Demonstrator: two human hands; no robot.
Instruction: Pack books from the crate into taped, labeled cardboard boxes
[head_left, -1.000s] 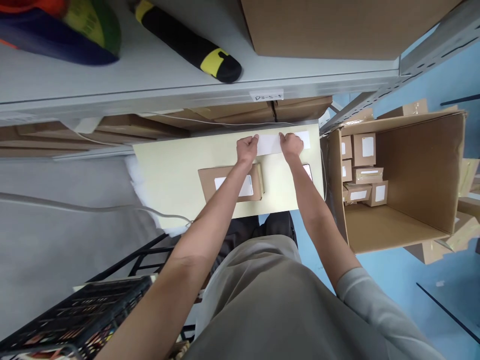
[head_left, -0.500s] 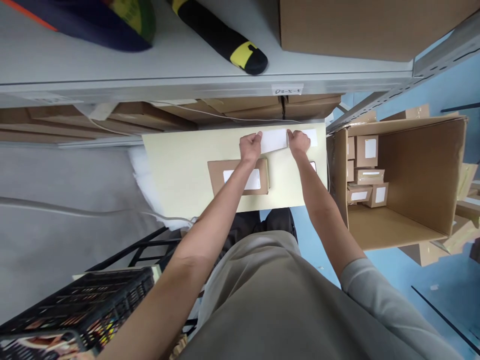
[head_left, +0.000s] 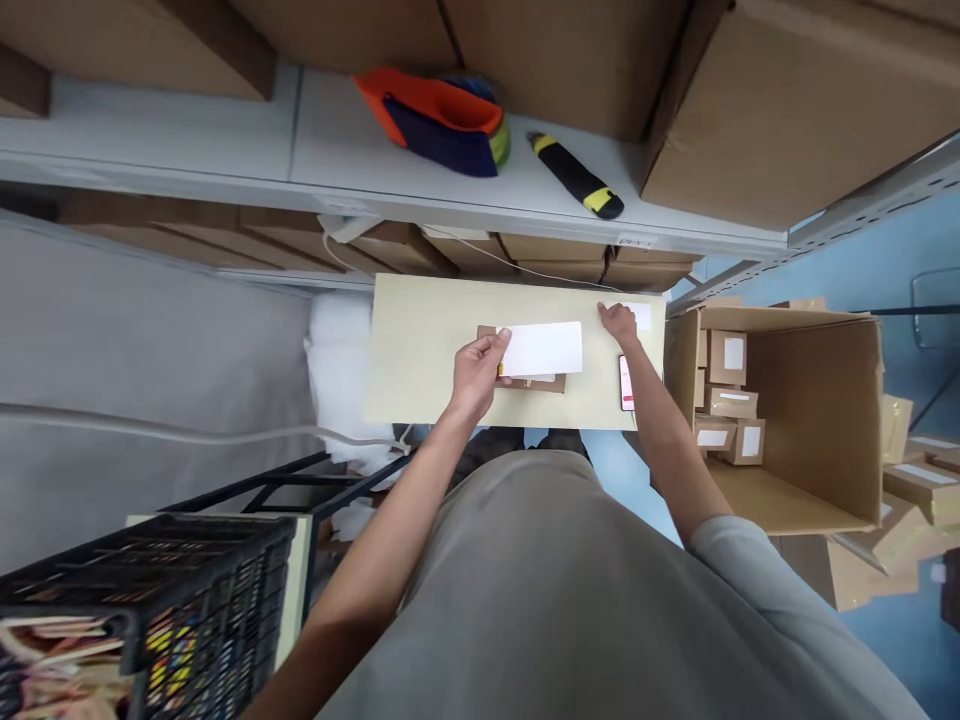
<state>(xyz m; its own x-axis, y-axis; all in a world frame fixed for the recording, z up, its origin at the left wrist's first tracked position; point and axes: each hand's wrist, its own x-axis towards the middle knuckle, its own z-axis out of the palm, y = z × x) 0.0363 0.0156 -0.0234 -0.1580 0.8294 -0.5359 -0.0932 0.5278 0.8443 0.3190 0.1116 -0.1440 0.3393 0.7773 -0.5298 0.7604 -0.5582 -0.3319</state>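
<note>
Above a small brown box [head_left: 556, 384], my left hand [head_left: 478, 374] is closed on the left end of a white sheet [head_left: 541, 348]. The sheet covers most of the box. My right hand [head_left: 618, 322] rests at the far right part of the cream table [head_left: 420, 350], touching or very near another white paper [head_left: 641, 315]. Its fingers are curled, and whether they grip anything is too small to tell. A phone [head_left: 626, 383] with a lit screen lies under my right forearm.
A large open carton [head_left: 817, 430] holding small labelled boxes stands right of the table. Above is a shelf [head_left: 330, 130] with a black-yellow cutter [head_left: 576, 177] and an orange-blue object [head_left: 442, 120]. A black crate [head_left: 210, 590] is at lower left.
My left hand has brought the white sheet nearer, over the brown box. My right hand has let go of that sheet and stays near the other paper. The view has shifted.
</note>
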